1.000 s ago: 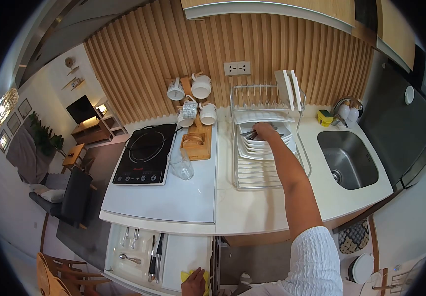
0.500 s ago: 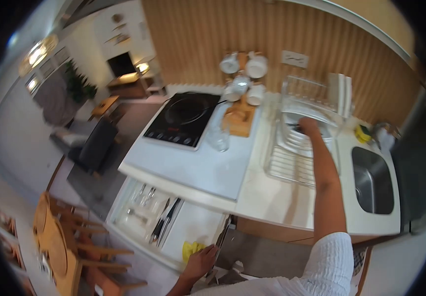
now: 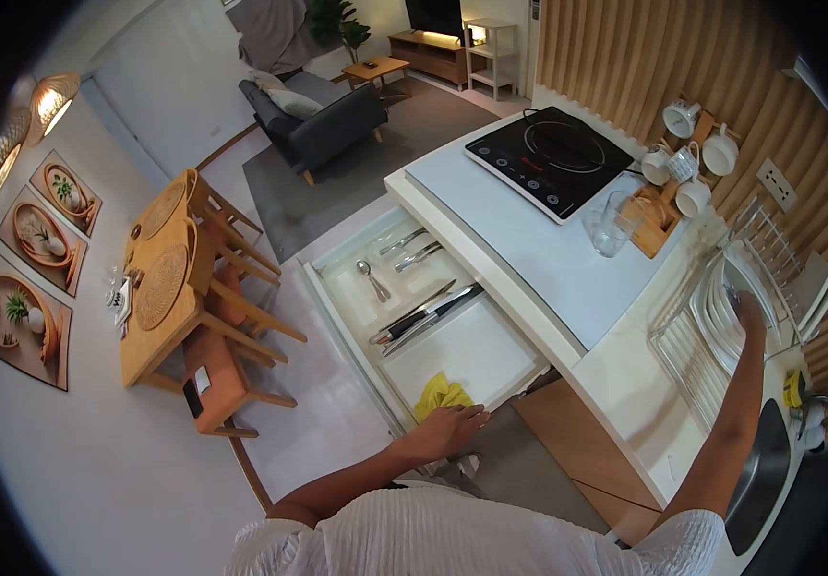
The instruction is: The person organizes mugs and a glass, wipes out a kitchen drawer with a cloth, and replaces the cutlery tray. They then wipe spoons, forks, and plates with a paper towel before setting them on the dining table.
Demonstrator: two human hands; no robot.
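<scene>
My left hand (image 3: 449, 431) rests at the front corner of the open drawer (image 3: 351, 331), touching or just beside a yellow cloth (image 3: 441, 395); its grip is hard to make out. Spoons (image 3: 372, 280), forks and knives (image 3: 423, 317) lie in the drawer's compartments. Out over the counter, my right hand (image 3: 748, 309) reaches into the wire dish rack (image 3: 680, 360), at the white plates (image 3: 715, 305) standing there. Its fingers are partly hidden, and what they hold, if anything, cannot be seen.
An induction cooktop (image 3: 553, 154), a glass pitcher (image 3: 612, 226) and a wooden stand (image 3: 659, 219) with hanging mugs are on the counter. The sink (image 3: 761, 475) lies at the right. Left of the drawer is a dining table (image 3: 159, 278) with chairs.
The view has swung left, so the counter and rack appear farther right and more of the dining area shows. My right hand remains at the rack and my left hand at the drawer.
</scene>
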